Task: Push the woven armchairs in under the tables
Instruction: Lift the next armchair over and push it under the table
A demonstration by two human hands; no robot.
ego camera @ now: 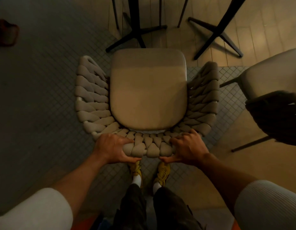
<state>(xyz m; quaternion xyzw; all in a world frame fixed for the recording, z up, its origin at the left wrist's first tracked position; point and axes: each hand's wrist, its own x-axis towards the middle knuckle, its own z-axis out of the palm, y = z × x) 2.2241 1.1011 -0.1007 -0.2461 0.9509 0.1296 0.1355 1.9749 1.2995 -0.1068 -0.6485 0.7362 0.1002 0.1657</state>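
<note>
The left hand [111, 147] is closing its grip around the left end of the woven armchair [148, 103] backrest, fingers over the top, thumb underneath. The armchair is standing directly ahead of the person's yellow shoes [150, 171], its seat front reaching the black table base [137, 30]. The right hand [187, 149] is gripping the backrest's right end likewise. A second chair [273, 77] is sitting right of the armchair.

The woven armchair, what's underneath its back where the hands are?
Below the woven armchair back, two yellow shoes stand on tiled floor. The seat cushion hides the chair legs.
</note>
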